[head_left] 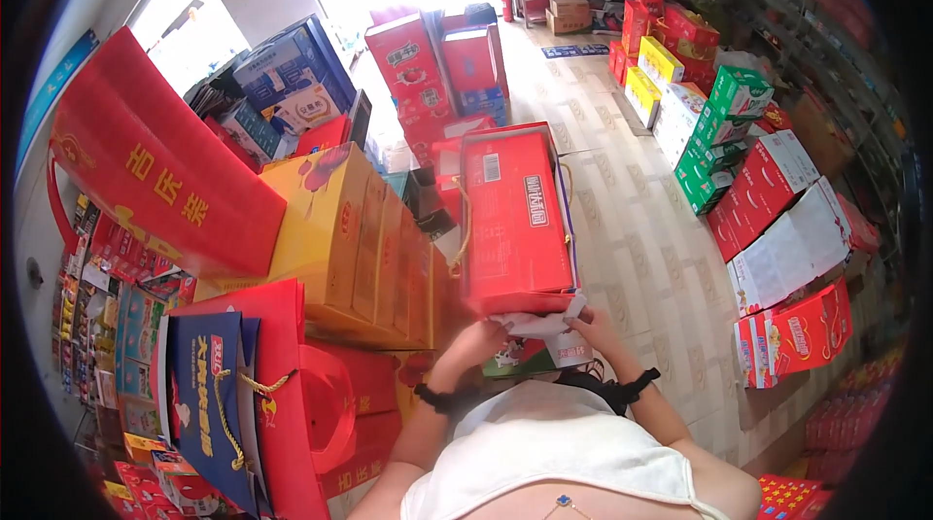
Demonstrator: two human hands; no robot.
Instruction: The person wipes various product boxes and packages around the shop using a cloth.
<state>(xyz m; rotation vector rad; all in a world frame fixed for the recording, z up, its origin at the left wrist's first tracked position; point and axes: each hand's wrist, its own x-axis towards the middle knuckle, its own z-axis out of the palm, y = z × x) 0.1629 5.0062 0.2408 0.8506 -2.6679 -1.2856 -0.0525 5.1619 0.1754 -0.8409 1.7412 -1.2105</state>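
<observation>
A red gift box [515, 219] with gold rope handles along its sides stands in front of me, its top facing up. At its near end a crumpled white cloth [536, 326] stretches between my two hands. My left hand [478, 342] is closed on the cloth's left end, with the fingers partly hidden. On the right end my right hand [591, 326] pinches the cloth beside the box's near right corner. Under the hands, part of a green and white carton [530, 353] shows.
To the left are stacked yellow cartons [335, 238], a tall red gift bag [160, 170] and a dark blue bag [206, 403] with rope handles. Red, green and white boxes [763, 194] line the tiled floor [641, 248] on the right. More red boxes [413, 68] stand ahead near the bright doorway.
</observation>
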